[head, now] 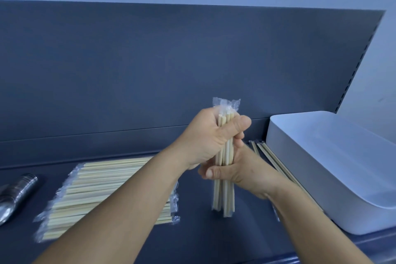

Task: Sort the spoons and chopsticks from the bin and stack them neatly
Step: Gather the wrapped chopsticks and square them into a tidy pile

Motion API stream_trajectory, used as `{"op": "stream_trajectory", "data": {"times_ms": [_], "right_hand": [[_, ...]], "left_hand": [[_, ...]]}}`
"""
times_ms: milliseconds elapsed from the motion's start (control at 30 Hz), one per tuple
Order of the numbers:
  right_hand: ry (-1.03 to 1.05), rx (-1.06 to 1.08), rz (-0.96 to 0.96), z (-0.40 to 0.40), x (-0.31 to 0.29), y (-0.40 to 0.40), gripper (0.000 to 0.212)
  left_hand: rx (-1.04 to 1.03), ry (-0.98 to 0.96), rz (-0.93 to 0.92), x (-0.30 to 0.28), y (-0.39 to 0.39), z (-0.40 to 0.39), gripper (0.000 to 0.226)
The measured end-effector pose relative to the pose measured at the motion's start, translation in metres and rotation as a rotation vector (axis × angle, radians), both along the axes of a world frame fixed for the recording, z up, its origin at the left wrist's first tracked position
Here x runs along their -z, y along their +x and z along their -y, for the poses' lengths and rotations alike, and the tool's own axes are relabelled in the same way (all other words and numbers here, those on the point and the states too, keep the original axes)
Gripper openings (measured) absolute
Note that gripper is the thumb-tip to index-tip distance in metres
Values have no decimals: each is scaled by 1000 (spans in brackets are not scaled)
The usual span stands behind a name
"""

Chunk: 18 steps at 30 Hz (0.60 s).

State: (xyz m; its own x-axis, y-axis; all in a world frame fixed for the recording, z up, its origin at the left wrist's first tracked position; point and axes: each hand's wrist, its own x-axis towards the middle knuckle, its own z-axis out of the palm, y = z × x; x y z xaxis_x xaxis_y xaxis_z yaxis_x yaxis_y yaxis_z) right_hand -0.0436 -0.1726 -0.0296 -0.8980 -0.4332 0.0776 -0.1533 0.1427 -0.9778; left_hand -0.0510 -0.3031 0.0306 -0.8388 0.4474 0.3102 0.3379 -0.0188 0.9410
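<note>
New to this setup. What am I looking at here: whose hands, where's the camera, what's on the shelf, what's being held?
No robot here: a person works with bare hands, filmed by one wide-angle camera worn on the head, looking forward and down. The left hand grips the top of an upright bundle of wrapped chopsticks, and the right hand holds it lower down, fingers curled round it; its lower end appears to rest on the dark blue shelf. To the left lies a flat stack of wrapped chopsticks, and at the far left edge a nested row of shiny spoons. On the right stands a white bin, with a few more chopsticks beside it.
</note>
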Motion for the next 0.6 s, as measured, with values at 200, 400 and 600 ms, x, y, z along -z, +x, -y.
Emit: {"op": "stream_trajectory", "data": {"times_ms": [200,400,600], "right_hand": [[-182,153,-10,4,23,13,29],[-90,121,-53,9,45,22,17],[97,97,-349,34,35,23,24]], "left_hand": [[-167,124,71,5,-5,-5,33],[-172,177,125,14,-5,-1,40],[-244,221,76,-1,6,25,35]]}}
